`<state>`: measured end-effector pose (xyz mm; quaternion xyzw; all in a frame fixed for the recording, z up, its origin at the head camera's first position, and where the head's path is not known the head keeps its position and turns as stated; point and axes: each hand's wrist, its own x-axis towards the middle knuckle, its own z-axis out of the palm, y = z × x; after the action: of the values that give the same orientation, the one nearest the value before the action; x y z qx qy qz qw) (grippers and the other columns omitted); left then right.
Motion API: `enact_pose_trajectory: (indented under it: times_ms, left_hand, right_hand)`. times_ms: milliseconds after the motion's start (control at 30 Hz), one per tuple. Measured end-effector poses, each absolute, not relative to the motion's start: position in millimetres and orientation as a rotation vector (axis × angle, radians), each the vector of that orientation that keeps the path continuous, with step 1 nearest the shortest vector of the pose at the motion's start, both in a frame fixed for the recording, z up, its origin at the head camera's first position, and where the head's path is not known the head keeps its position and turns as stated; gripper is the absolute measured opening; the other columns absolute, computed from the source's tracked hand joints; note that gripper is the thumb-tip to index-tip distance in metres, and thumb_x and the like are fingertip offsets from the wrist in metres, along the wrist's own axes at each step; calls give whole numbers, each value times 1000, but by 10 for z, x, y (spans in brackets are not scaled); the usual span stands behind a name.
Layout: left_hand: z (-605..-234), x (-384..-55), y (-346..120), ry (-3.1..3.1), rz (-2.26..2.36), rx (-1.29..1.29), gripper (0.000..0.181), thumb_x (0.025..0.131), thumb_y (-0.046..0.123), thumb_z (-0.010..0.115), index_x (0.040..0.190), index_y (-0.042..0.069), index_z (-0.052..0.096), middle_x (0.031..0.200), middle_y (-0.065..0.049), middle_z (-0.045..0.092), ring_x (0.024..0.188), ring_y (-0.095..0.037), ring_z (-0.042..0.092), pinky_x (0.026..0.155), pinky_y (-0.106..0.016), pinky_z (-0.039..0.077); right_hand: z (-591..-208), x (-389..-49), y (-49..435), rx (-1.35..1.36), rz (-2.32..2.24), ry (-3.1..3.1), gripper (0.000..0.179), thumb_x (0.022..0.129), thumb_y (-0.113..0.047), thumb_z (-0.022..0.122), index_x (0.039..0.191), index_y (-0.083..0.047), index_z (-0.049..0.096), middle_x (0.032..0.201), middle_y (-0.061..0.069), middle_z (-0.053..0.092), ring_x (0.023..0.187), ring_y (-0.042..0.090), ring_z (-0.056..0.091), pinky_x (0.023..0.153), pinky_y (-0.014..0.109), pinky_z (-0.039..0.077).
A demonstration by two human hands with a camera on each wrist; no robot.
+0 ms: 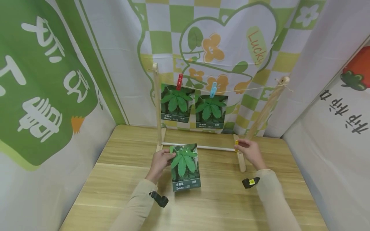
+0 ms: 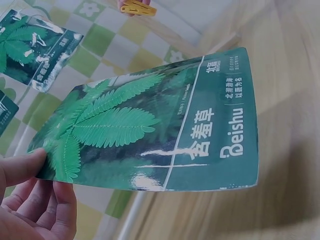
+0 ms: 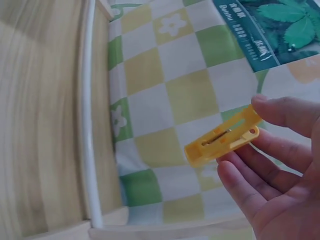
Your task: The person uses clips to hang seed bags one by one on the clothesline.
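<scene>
My left hand (image 1: 159,164) pinches a green seed packet (image 1: 185,168) by its upper left corner, thumb on the printed front and fingers behind. The packet shows a fern-like leaf and white lettering. In my right hand (image 1: 251,153) a yellow clothespin (image 3: 222,137) is pinched between thumb and fingers, its gripping end pointing away from the palm. Two similar packets hang on a thin string (image 1: 254,89): the left packet (image 1: 177,104) under a red clothespin (image 1: 179,82), the right packet (image 1: 211,112) under a light blue clothespin (image 1: 213,89).
A wooden post (image 1: 157,106) on the left and a slanted post (image 1: 266,110) on the right carry the string. A white rod (image 1: 215,147) joins their feet low over the wooden table (image 1: 219,199). A checkered curtain (image 1: 160,41) hangs close behind.
</scene>
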<state>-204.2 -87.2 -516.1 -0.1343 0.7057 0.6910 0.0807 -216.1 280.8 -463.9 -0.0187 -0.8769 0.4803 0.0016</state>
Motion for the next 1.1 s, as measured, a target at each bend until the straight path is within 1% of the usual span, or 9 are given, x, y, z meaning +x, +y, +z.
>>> enact_pose_trajectory:
  times_ms: [100,167,233,333,433,533,900,1000,1100]
  left_hand:
    - [-5115,-2064,-861,2110,2072,-378,31,88,12,70,113,-5,63,94,-8,70,74,-9,62,69,-23,56]
    - [-5079,-2088,-860,2112,2080,-367,29,88,11,70,111,-5,64,94,-8,72,74,-9,63,70,-24,56]
    - [-5033,-2109,-860,2115,2082,-365,27,88,11,70,110,-3,63,95,-8,73,75,-8,63,70,-24,55]
    - [-4971,-2134,-863,2134,2074,-353,25,89,12,69,110,-1,63,99,-10,73,77,-9,64,72,-25,56]
    - [-4921,-2158,-860,2145,2072,-341,26,89,14,69,111,0,64,101,-11,72,79,-10,65,76,-27,57]
    - [-4881,-2195,-841,2132,2103,-324,28,89,14,70,112,0,64,103,-13,73,79,-10,65,79,-31,58]
    - [-4694,-2320,-761,2132,2163,-283,24,89,13,70,108,0,64,96,-8,75,72,-8,66,74,-26,58]
    - [-4646,-2337,-724,2113,2190,-293,24,89,12,70,108,-1,64,94,-7,75,69,-7,65,71,-24,57]
    - [-4618,-2345,-685,2087,2218,-295,25,88,10,70,109,-3,63,94,-8,75,69,-6,65,69,-23,57]
  right_hand:
    - [-4578,-2150,2811,6,1482,-2763,43,92,-15,68,126,8,59,122,28,64,111,38,63,76,14,51]
    - [-4540,-2151,2807,34,1478,-2757,43,92,-16,68,126,8,59,121,29,64,110,39,63,76,15,52]
    - [-4499,-2152,2805,41,1469,-2756,43,92,-18,68,127,6,59,120,27,64,108,35,64,74,13,51]
    - [-4441,-2157,2805,44,1483,-2752,43,92,-19,69,127,4,60,120,26,64,99,19,67,74,12,51]
    - [-4387,-2163,2803,56,1526,-2732,43,92,-19,68,127,5,59,119,26,64,90,0,63,75,12,52]
    - [-4332,-2169,2798,64,1558,-2697,43,92,-18,68,126,5,60,119,28,64,85,-8,59,76,10,51]
    - [-4118,-2175,2781,89,1658,-2608,41,91,-14,68,125,9,59,120,30,63,83,-9,63,78,13,54]
    - [-4073,-2185,2787,121,1631,-2620,42,92,-16,68,125,8,59,117,27,64,83,-8,63,77,11,53]
    - [-4033,-2184,2784,140,1621,-2607,43,92,-18,69,125,7,60,112,18,68,84,-8,63,78,11,53]
